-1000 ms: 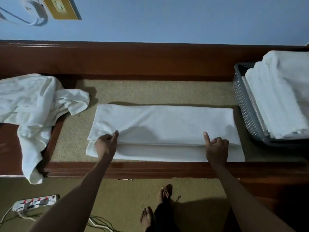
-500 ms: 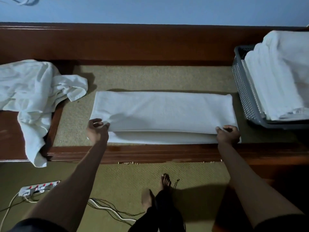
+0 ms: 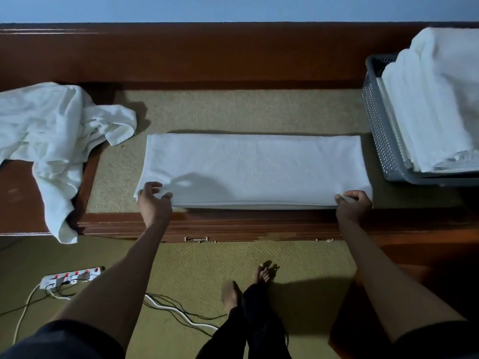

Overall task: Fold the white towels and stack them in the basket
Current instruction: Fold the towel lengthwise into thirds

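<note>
A white towel (image 3: 254,167) lies folded into a long strip on the beige mat, its long side running left to right. My left hand (image 3: 153,202) grips its near left corner, fingers curled over the top layer. At the near right corner my right hand (image 3: 353,204) pinches the edge. A grey perforated basket (image 3: 374,112) stands at the right and holds a stack of folded white towels (image 3: 435,99) that rises above its rim. A crumpled pile of white towels (image 3: 51,125) lies at the left, one end hanging over the wooden ledge.
The mat (image 3: 233,110) sits in a wooden frame with a raised back board (image 3: 207,53) and a front rail (image 3: 246,224). On the floor below lie a power strip (image 3: 70,277) with trailing cables (image 3: 178,310), and my bare feet (image 3: 248,283).
Both hands slid outward to the towel's near corners and drew the top layer toward me. It now covers the strip of lower layer that showed before.
</note>
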